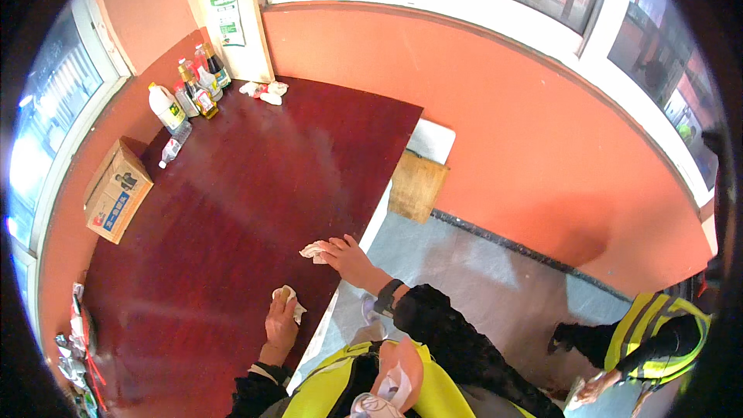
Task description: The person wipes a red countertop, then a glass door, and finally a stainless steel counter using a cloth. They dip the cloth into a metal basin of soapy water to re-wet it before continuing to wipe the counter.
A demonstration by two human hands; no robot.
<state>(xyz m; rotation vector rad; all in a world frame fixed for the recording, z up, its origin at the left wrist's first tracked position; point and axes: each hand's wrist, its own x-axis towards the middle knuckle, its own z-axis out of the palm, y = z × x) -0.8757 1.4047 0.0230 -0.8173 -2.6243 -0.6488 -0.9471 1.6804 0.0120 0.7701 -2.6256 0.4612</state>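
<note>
Head view: our left hand [281, 328] and right hand [348, 262], half-curled, each hold crumpled tissue [312, 252] on the table [248, 201], wiping seemingly unfinished, pale streaks [174, 311] showing.

Left hand [282, 328], 7 o'clock: covers much of a white wad [299, 312], full outline hidden; forearm cut off by lower edge. Right hand [348, 261], just off centre toward 6 o'clock: fingers hide one end of a second wad [312, 251]. Table [255, 186]: near end cut off at 7 o'clock. Bottles [204, 101], 10 o'clock: overlapping, rear ones partly hidden. Packets [72, 362], 8 o'clock: cut by dark rim, contents cannot be told. Co-worker [656, 334], 4 o'clock: head not discernible; pale item [573, 394] at one hand too blurred to identify. Window [58, 112], 9 to 10 o'clock: view washed out by glare
</note>
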